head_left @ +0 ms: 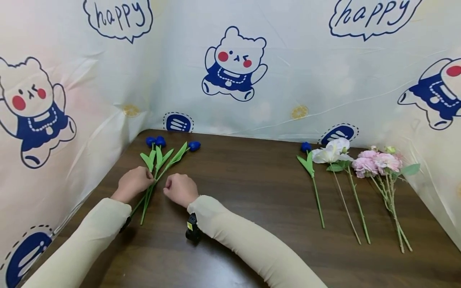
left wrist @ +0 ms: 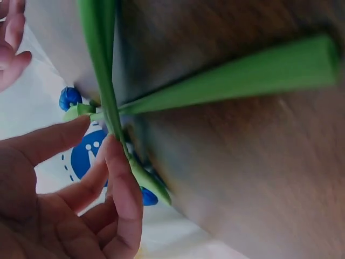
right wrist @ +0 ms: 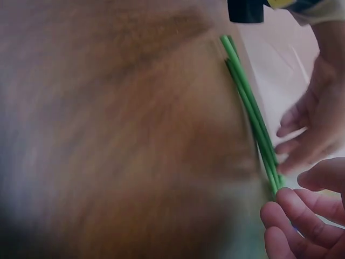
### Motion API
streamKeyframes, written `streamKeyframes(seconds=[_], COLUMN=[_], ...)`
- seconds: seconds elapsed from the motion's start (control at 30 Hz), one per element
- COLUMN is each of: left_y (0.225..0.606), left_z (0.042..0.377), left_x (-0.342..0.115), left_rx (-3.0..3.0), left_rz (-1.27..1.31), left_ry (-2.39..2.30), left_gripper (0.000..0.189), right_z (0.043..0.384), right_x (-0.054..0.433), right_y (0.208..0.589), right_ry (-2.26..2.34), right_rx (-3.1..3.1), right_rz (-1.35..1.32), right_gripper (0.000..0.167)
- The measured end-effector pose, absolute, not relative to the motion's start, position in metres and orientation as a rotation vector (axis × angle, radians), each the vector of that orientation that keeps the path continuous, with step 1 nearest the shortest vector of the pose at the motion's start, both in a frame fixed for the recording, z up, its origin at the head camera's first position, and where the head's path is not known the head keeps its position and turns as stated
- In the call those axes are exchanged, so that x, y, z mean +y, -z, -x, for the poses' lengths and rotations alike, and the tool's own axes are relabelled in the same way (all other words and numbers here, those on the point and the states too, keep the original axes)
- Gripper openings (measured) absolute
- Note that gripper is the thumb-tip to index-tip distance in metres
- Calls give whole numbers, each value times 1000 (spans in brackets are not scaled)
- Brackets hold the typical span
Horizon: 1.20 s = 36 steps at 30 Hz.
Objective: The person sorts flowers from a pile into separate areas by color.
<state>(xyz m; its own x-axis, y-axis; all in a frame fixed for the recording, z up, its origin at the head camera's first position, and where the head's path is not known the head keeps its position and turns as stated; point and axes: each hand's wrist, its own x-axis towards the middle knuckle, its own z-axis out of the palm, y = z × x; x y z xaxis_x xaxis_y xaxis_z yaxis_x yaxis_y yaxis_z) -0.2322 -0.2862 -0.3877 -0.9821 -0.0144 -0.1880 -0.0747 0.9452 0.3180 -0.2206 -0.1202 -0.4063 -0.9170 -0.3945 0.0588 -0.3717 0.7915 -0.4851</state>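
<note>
Three blue artificial tulips [head_left: 160, 141] lie at the left of the table, heads toward the back wall. Their green stems [left wrist: 242, 81] cross near my left hand [head_left: 132, 185], whose thumb and forefinger pinch them around the crossing. Just right of the stems is my right hand [head_left: 181, 190], fingers loosely bent, holding nothing. In the right wrist view its fingertips [right wrist: 288, 202] show close by the stems [right wrist: 250, 102], thumb apart from the fingers; whether they touch is unclear there.
On the right side of the brown table [head_left: 245, 192] lie another blue tulip [head_left: 317, 196], a white flower [head_left: 333, 152] and pink flowers [head_left: 378, 162] with several stems. A patterned cloth [head_left: 281, 80] hangs behind and along the sides.
</note>
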Motion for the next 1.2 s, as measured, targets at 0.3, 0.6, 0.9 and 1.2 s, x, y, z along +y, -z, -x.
streamKeyframes(seconds=[0.3,0.6,0.9,1.2], left_y=[397,399,387,379], left_z=[245,246,240,233], left_x=[-301,-304,-288,-266], left_rx=[2836,2666,2596,2585], left_rz=[152,245,225,248], left_ry=[-784,-1075,-1234,-1411], left_gripper=[18,18,27,29], right_z=[214,211,212,222], right_x=[-138,-146,-144,-127], right_y=[406,403,400,400], right_ry=[717,688,711,890], right_rx=[2915,2929,2934,2891], right_rz=[664,665,607,583], right_gripper=[12,13,21,17])
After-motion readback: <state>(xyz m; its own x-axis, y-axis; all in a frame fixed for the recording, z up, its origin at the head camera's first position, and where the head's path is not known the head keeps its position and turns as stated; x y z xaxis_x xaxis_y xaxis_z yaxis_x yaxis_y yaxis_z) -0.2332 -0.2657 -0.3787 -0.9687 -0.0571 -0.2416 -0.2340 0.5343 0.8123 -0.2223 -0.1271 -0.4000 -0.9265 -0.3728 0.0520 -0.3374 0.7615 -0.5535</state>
